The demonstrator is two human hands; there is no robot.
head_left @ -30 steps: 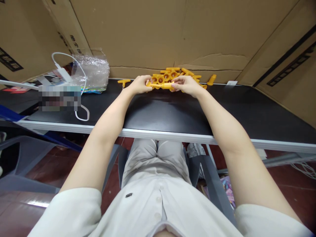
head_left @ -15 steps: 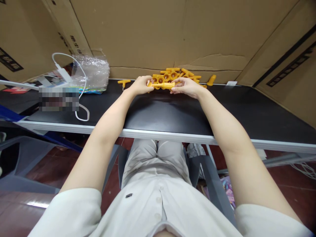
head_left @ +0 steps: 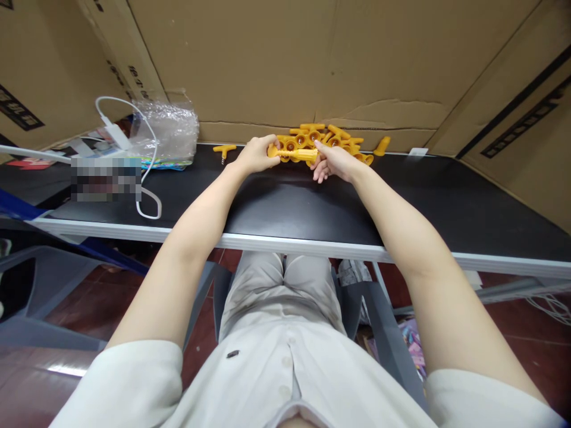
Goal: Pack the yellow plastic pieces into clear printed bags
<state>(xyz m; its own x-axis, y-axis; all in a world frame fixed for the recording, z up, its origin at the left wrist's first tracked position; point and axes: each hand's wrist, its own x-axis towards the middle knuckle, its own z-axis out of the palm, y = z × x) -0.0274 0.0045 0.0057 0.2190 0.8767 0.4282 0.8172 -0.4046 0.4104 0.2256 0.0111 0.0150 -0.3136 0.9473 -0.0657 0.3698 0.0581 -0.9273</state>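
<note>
Left hand (head_left: pixel 260 155) pinches one end of a yellow piece (head_left: pixel 304 155) between the hands; right hand (head_left: pixel 333 161) loosely open at the other end, contact unclear. Looks partway: T-handle (head_left: pixel 225 148) left of left hand, cap (head_left: pixel 382 146) right of right hand seem unpaired.

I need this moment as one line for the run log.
left hand: holds yellow corkscrew; right hand: open at its other end; behind: yellow corkscrew parts; beside left hand: T-handled corkscrew on black tabletop

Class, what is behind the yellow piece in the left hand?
Yellow parts are heaped there, several showing round openings; whatever the piece and right hand cover cannot be seen.
</note>
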